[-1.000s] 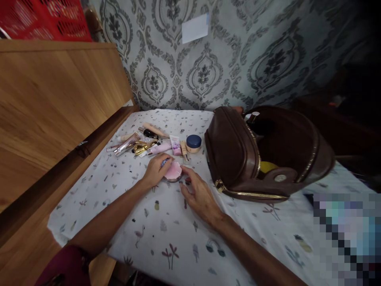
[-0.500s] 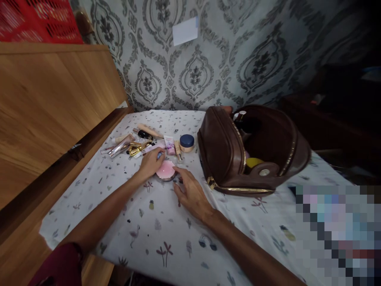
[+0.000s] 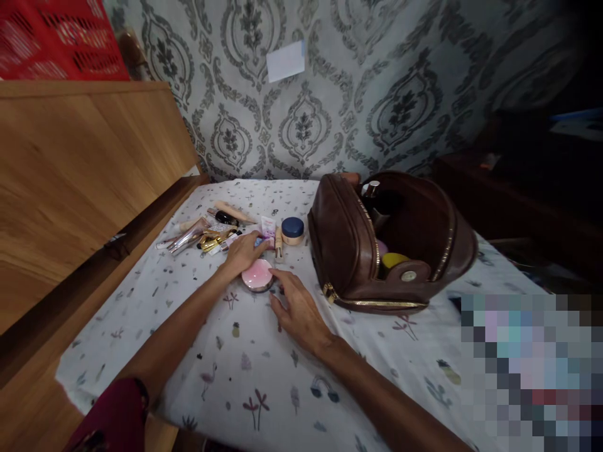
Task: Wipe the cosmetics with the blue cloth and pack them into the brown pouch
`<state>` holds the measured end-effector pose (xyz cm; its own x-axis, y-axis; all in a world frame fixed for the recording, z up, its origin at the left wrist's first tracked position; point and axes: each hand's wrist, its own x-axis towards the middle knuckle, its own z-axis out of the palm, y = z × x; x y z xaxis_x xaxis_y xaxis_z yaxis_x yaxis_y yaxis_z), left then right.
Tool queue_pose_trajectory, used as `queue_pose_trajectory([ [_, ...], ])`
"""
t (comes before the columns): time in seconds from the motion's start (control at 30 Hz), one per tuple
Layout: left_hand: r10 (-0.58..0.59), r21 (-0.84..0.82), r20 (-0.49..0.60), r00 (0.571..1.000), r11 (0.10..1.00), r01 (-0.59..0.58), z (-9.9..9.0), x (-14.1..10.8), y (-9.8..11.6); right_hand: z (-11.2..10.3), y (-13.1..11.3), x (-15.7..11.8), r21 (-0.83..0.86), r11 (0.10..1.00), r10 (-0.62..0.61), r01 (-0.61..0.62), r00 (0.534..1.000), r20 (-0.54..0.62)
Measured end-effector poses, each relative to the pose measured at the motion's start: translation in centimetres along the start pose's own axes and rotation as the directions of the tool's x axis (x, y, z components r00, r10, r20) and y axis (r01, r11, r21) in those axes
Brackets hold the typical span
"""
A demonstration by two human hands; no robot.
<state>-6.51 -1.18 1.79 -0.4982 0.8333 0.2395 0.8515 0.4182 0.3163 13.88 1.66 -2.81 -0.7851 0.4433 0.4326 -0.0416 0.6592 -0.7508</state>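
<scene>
A round pink compact (image 3: 257, 275) lies on the patterned cloth between my hands. My left hand (image 3: 242, 253) is just behind it, fingers closed around a small blue item (image 3: 259, 241) that is mostly hidden. My right hand (image 3: 300, 309) has its fingers apart, the index fingertip at the compact's right edge. Behind my left hand lie a white and purple tube (image 3: 268, 231), a slim beige tube (image 3: 278, 243) and a jar with a dark blue lid (image 3: 293, 230). Further left are a gold item (image 3: 213, 239), a shiny pinkish tube (image 3: 188, 237) and a black item (image 3: 225, 218).
An open brown leather bag (image 3: 342, 242) stands on the right, with a yellow item (image 3: 394, 260) and bottles inside. A wooden cabinet (image 3: 89, 150) borders the table at left, a red basket (image 3: 61, 41) on top. Patterned wallpaper (image 3: 325, 119) rises behind.
The view has shifted slightly. My left hand has moved a little away from the compact, towards the tubes behind it. My right hand stays at the compact's right edge.
</scene>
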Motion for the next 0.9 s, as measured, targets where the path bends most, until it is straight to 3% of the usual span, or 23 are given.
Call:
queue_pose_trajectory([
  [0.1,0.038,-0.068,-0.072,0.997,0.997,-0.043,-1.8,-0.2,-1.8,0.0,0.1,0.0,-0.003,1.000,-0.002,0.002,1.000,0.001],
  [0.3,-0.046,-0.037,-0.220,0.974,0.999,0.039,-6.0,-0.5,-6.7,-0.1,-0.1,0.0,-0.014,1.000,0.013,-0.013,1.000,0.008],
  [0.4,-0.023,0.020,-0.180,0.983,0.999,0.027,-5.7,-1.3,-6.8,-0.3,-0.2,0.0,-0.016,0.999,0.035,-0.035,0.999,0.020],
  [0.63,0.014,0.124,-0.077,0.997,0.992,-0.005,-3.5,-2.4,-4.8,-0.4,-0.1,0.2,-0.036,0.999,0.029,-0.028,0.999,0.022],
  [0.8,0.023,0.039,-0.058,0.998,0.999,-0.021,-3.5,-2.1,-4.6,-0.2,0.2,0.2,-0.045,0.998,0.038,-0.037,0.999,0.012],
  [0.9,-0.019,0.002,-0.098,0.995,1.000,0.019,-4.4,-1.1,-5.6,-0.2,0.1,0.2,-0.043,0.998,0.047,-0.046,0.999,0.016],
])
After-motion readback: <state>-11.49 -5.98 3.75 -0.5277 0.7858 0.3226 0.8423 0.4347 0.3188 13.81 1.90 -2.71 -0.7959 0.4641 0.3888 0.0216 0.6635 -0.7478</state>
